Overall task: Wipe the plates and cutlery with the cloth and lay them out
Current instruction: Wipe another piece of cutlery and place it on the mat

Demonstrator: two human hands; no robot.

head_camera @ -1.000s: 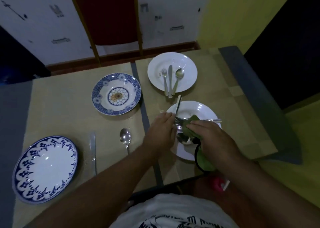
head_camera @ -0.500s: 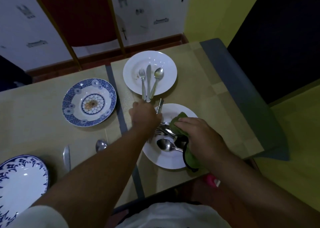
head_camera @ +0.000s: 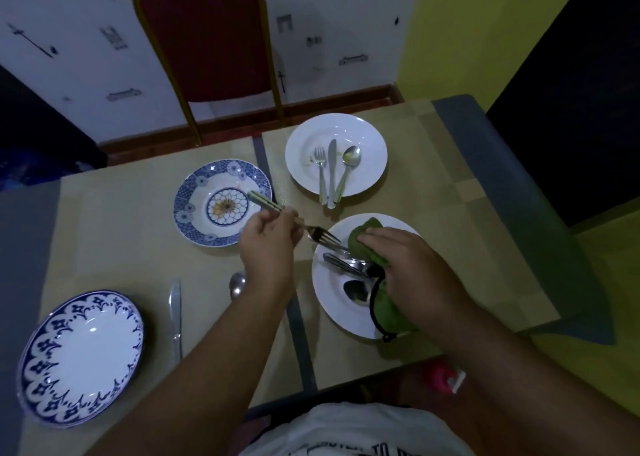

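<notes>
My left hand grips a fork by its handle, lifted above the table, tines pointing right toward the cloth. My right hand holds a green cloth over the near white plate, touching the fork's tines. A knife and a spoon lie on that plate. A far white plate carries a fork, a knife and a spoon. A blue patterned bowl sits mid-table. A blue-rimmed plate lies at the near left, with a knife and a spoon beside it.
A red chair stands behind the table's far edge. Tan placemats cover the grey table. A pink object shows below the near table edge on the right.
My left hand has lifted the fork off the near white plate and now holds it in the air with its tines at the cloth. The camera view shifted.
</notes>
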